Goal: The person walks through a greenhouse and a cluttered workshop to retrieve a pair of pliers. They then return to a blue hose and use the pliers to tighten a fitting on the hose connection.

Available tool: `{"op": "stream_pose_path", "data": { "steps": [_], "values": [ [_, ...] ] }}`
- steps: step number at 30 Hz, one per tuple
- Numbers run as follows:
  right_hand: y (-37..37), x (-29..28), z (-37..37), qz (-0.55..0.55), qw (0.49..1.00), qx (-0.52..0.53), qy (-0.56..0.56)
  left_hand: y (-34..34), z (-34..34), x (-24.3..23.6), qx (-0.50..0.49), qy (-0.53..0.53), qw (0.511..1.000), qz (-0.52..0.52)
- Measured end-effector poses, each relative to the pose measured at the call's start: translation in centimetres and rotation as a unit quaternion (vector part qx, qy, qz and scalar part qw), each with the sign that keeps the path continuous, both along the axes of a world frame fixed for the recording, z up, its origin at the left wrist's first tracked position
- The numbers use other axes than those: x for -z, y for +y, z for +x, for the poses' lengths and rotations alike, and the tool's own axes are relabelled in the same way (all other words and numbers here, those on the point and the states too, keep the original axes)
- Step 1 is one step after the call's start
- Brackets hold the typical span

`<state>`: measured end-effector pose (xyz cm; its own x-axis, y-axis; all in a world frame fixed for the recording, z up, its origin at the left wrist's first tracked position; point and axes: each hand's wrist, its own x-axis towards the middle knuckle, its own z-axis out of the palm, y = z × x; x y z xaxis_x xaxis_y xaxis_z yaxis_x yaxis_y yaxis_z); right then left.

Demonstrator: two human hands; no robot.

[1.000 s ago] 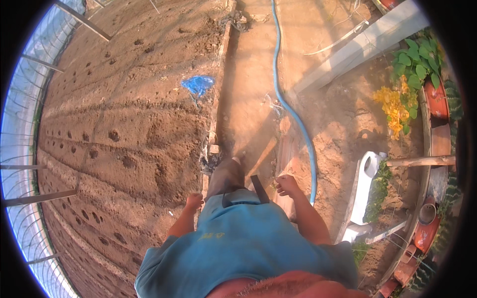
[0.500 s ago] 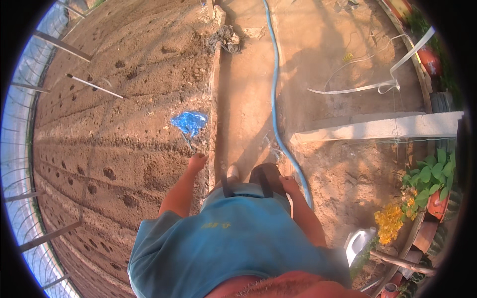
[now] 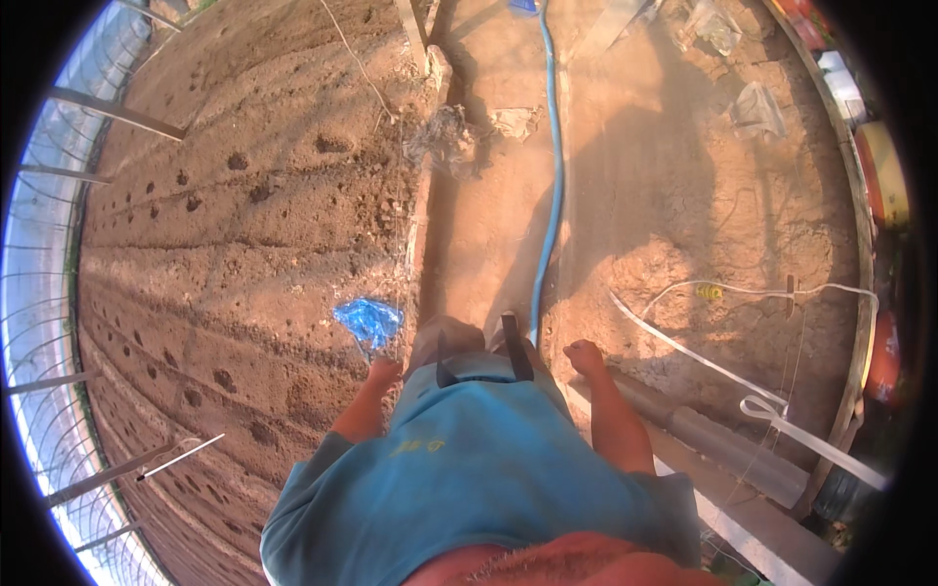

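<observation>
My left hand (image 3: 384, 371) is closed on the gathered end of a crumpled blue plastic bag (image 3: 368, 320), which hangs beyond it over the edge of the soil bed (image 3: 244, 283). Apart from it, on the right side of my body, my right hand (image 3: 583, 357) is held with its fingers curled in, and nothing shows in it. The blue hose (image 3: 548, 225) lies on the path just left of that hand.
Planting holes dot the bed on the left, edged by a board (image 3: 421, 225). Grey plastic scraps (image 3: 442, 137) lie at the edge ahead. White strapping (image 3: 645, 322) loops at right above a concrete beam (image 3: 728, 527). A thin white rod (image 3: 186, 456) lies over the bed.
I have moved forward along the path; the beam and white rod now lie farther back. The blue bag has stayed with my left hand. My right hand has swung outward from my body.
</observation>
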<state>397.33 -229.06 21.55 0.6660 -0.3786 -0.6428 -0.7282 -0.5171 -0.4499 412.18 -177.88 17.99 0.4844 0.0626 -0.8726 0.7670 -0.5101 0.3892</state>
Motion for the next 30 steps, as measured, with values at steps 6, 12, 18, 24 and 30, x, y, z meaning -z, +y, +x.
{"op": "stream_pose_path", "data": {
  "steps": [6,12,18,24,30],
  "values": [
    [-14.8,4.1,18.2,-0.058,0.992,0.081,-0.084,-11.1,14.5,-2.6,-0.030,0.015,0.999,-0.008],
    [-19.0,2.9,35.0,0.158,0.954,0.247,0.067,-21.8,37.2,1.1,-0.059,-0.019,0.997,-0.036],
    [-26.6,-1.9,51.6,0.199,0.946,0.244,0.073,-35.3,65.5,0.6,0.074,-0.139,0.987,-0.024],
    [-35.4,-1.2,69.1,0.209,0.924,0.319,0.022,-52.0,90.3,-3.6,0.109,-0.174,0.975,-0.080],
    [-48.8,2.8,87.2,0.216,0.916,0.323,0.104,-58.0,102.6,-1.8,0.127,-0.116,0.985,0.024]
  ]
}}
